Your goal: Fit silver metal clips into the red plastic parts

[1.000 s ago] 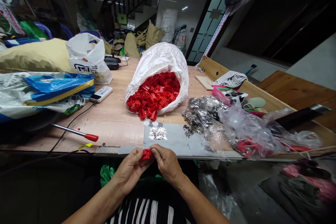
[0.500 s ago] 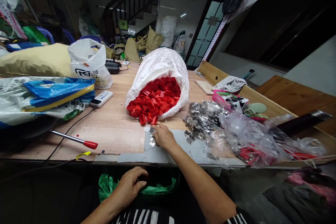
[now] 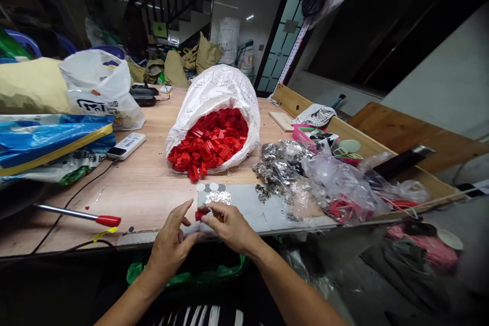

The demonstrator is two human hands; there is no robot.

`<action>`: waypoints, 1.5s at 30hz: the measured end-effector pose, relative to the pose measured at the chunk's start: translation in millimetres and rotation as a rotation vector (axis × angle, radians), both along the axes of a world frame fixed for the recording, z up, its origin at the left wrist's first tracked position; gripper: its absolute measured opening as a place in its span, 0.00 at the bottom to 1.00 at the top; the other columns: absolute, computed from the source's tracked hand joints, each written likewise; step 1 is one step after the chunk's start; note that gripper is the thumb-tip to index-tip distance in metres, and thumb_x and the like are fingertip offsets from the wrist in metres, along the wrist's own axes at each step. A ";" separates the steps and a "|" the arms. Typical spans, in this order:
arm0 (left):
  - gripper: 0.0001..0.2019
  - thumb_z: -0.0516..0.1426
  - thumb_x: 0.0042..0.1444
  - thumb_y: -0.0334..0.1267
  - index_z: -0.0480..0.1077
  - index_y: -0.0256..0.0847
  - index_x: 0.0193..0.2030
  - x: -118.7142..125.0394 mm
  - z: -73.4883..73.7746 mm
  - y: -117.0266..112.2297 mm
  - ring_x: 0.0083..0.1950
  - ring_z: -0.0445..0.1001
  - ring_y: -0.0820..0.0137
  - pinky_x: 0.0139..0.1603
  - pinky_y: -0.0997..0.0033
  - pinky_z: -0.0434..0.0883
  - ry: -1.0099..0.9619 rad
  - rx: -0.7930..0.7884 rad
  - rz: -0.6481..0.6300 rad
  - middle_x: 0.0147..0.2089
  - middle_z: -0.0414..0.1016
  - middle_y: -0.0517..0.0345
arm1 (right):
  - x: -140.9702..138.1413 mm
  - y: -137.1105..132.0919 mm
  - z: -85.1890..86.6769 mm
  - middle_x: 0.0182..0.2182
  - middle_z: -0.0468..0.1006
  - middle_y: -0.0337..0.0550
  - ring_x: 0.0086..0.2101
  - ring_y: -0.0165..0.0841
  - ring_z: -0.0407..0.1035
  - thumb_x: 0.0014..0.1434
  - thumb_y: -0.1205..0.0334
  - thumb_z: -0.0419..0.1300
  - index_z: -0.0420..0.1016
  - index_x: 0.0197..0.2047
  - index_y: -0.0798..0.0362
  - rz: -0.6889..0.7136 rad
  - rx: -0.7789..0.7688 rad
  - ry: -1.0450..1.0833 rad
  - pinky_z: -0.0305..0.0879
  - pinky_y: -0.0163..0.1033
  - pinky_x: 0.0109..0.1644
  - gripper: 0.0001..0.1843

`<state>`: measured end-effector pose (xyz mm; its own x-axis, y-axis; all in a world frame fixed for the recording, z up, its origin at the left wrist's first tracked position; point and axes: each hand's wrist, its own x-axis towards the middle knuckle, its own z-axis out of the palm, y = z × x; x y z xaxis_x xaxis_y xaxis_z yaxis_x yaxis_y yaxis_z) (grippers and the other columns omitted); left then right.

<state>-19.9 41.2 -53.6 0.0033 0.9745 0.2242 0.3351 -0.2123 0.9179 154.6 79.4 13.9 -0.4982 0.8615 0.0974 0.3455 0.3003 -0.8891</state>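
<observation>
At the near edge of the desk [image 3: 153,188], my left hand [image 3: 171,244] and right hand [image 3: 225,224] met over a small red plastic piece [image 3: 198,215], pinched between the fingertips of both, the left with its fingers half spread, the right closed more tightly on it. The piece sat just at 6 o'clock from a little heap of silver metal bits [image 3: 218,197] on a grey sheet [image 3: 252,209].

By my reckoning the work was far from over: the white sack [image 3: 217,91] at 12 o'clock lay on its side with a great spill of red pieces [image 3: 208,142] at its mouth, and clear bags of metal parts [image 3: 282,168] waited at 2 o'clock. How many I had finished could not be told from here.

Half a second before, my right hand had been stretched out to the metal heap while my left rested below the desk's edge by a green bag [image 3: 183,277]; now both were back together at the edge. A red-handled tool [image 3: 76,214] lay at 9 o'clock, a remote control [image 3: 126,145] at 10 o'clock.
</observation>
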 end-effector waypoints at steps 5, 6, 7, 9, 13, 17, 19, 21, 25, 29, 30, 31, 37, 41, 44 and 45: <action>0.16 0.58 0.53 0.35 0.71 0.45 0.50 13.9 -4.6 3.3 0.48 0.76 0.62 0.49 0.62 0.72 0.072 0.075 -0.123 0.47 0.78 0.54 | 22.2 -18.9 -0.7 0.43 0.78 0.41 0.45 0.34 0.71 0.62 0.59 0.55 0.74 0.49 0.52 0.083 -0.179 0.127 0.64 0.36 0.49 0.14; 0.16 0.59 0.52 0.37 0.71 0.45 0.49 15.9 -3.3 1.2 0.46 0.76 0.62 0.49 0.63 0.72 0.035 0.018 -0.129 0.46 0.78 0.55 | 33.1 -15.1 -4.3 0.43 0.78 0.41 0.44 0.34 0.71 0.62 0.59 0.55 0.74 0.49 0.53 0.020 -0.160 0.072 0.65 0.35 0.48 0.14; 0.16 0.60 0.52 0.39 0.71 0.44 0.49 17.1 -1.2 -1.3 0.45 0.77 0.62 0.48 0.63 0.73 -0.017 -0.057 -0.135 0.45 0.79 0.55 | 45.7 -9.4 -8.4 0.42 0.78 0.41 0.43 0.33 0.71 0.62 0.59 0.55 0.74 0.47 0.53 -0.089 -0.115 -0.020 0.65 0.35 0.47 0.13; 0.18 0.62 0.50 0.42 0.70 0.43 0.49 17.7 4.4 -6.1 0.44 0.78 0.62 0.47 0.65 0.73 -0.163 -0.223 -0.149 0.43 0.80 0.55 | 73.6 4.7 -17.2 0.40 0.78 0.40 0.41 0.31 0.71 0.63 0.61 0.54 0.74 0.44 0.52 -0.358 0.055 -0.358 0.64 0.33 0.46 0.10; 0.21 0.64 0.47 0.44 0.69 0.41 0.47 16.5 13.4 -11.1 0.44 0.77 0.63 0.47 0.67 0.73 -0.459 -0.430 -0.134 0.40 0.80 0.54 | 115.5 28.9 -31.9 0.39 0.77 0.47 0.41 0.36 0.70 0.61 0.65 0.54 0.73 0.40 0.54 -0.680 0.165 -0.779 0.62 0.38 0.44 0.07; 0.22 0.65 0.45 0.43 0.70 0.40 0.47 19.0 16.3 -13.2 0.42 0.77 0.65 0.46 0.69 0.72 -0.559 -0.505 -0.126 0.39 0.79 0.54 | 121.9 38.6 -40.7 0.37 0.76 0.50 0.39 0.39 0.71 0.60 0.63 0.55 0.72 0.39 0.54 -0.714 0.162 -0.888 0.60 0.39 0.41 0.07; 0.22 0.66 0.45 0.43 0.70 0.40 0.47 19.9 16.9 -14.7 0.42 0.76 0.66 0.45 0.69 0.72 -0.582 -0.515 -0.115 0.39 0.79 0.55 | 119.4 40.7 -42.6 0.38 0.76 0.50 0.38 0.39 0.71 0.60 0.63 0.54 0.72 0.39 0.54 -0.707 0.165 -0.922 0.59 0.39 0.40 0.07; 0.23 0.66 0.45 0.43 0.70 0.40 0.48 19.5 17.2 -16.5 0.42 0.76 0.65 0.44 0.69 0.73 -0.601 -0.523 -0.106 0.40 0.79 0.54 | 117.9 42.1 -42.9 0.38 0.76 0.49 0.38 0.38 0.71 0.61 0.64 0.53 0.72 0.39 0.53 -0.699 0.168 -0.940 0.59 0.38 0.40 0.08; 0.23 0.65 0.45 0.44 0.68 0.40 0.49 16.5 17.1 -18.8 0.42 0.76 0.65 0.44 0.69 0.73 -0.612 -0.533 -0.097 0.40 0.78 0.55 | 119.2 41.1 -40.4 0.37 0.76 0.48 0.38 0.38 0.71 0.61 0.65 0.53 0.73 0.39 0.53 -0.671 0.190 -0.926 0.59 0.38 0.39 0.08; 0.24 0.65 0.45 0.44 0.68 0.40 0.48 16.6 17.7 -18.3 0.43 0.76 0.64 0.45 0.67 0.73 -0.600 -0.515 -0.080 0.40 0.79 0.54 | 120.1 33.1 -37.6 0.39 0.76 0.41 0.40 0.34 0.70 0.60 0.65 0.55 0.73 0.39 0.49 -0.573 0.236 -0.855 0.59 0.34 0.41 0.06; 0.24 0.65 0.45 0.44 0.68 0.40 0.48 17.2 17.9 -18.0 0.42 0.76 0.64 0.45 0.67 0.73 -0.598 -0.512 -0.074 0.41 0.79 0.54 | 120.6 30.7 -37.2 0.39 0.77 0.39 0.41 0.33 0.70 0.60 0.66 0.56 0.74 0.39 0.48 -0.547 0.243 -0.837 0.59 0.34 0.41 0.07; 0.24 0.66 0.44 0.44 0.69 0.40 0.48 17.8 18.1 -17.8 0.42 0.76 0.64 0.45 0.67 0.74 -0.597 -0.508 -0.067 0.41 0.79 0.54 | 121.4 28.4 -36.7 0.39 0.77 0.38 0.40 0.32 0.70 0.60 0.67 0.55 0.74 0.39 0.48 -0.529 0.246 -0.822 0.59 0.33 0.41 0.07; 0.26 0.66 0.42 0.44 0.69 0.39 0.49 20.0 16.5 -16.6 0.42 0.77 0.63 0.44 0.65 0.75 -0.624 -0.493 -0.044 0.40 0.79 0.52 | 125.1 19.7 -36.0 0.40 0.77 0.41 0.41 0.32 0.70 0.62 0.68 0.52 0.72 0.41 0.50 -0.567 0.249 -0.790 0.59 0.34 0.42 0.09; 0.27 0.67 0.41 0.44 0.69 0.39 0.49 20.5 15.6 -16.2 0.42 0.77 0.63 0.46 0.65 0.74 -0.611 -0.455 -0.025 0.40 0.80 0.52 | 118.0 18.2 -41.0 0.36 0.78 0.41 0.37 0.34 0.71 0.60 0.63 0.55 0.72 0.39 0.50 -0.592 0.229 -0.794 0.59 0.34 0.38 0.05; 0.24 0.66 0.43 0.43 0.69 0.40 0.47 21.4 17.7 -17.8 0.43 0.77 0.64 0.48 0.67 0.73 -0.568 -0.388 -0.008 0.40 0.80 0.54 | 114.5 19.1 -44.4 0.34 0.78 0.41 0.36 0.34 0.71 0.59 0.63 0.57 0.73 0.36 0.51 -0.584 0.217 -0.786 0.58 0.34 0.37 0.04; 0.23 0.66 0.43 0.43 0.69 0.40 0.46 21.7 18.6 -18.7 0.43 0.77 0.64 0.48 0.67 0.73 -0.555 -0.359 0.001 0.40 0.80 0.54 | 114.3 19.4 -44.6 0.34 0.78 0.41 0.35 0.34 0.71 0.59 0.64 0.57 0.73 0.35 0.51 -0.580 0.215 -0.780 0.58 0.34 0.37 0.04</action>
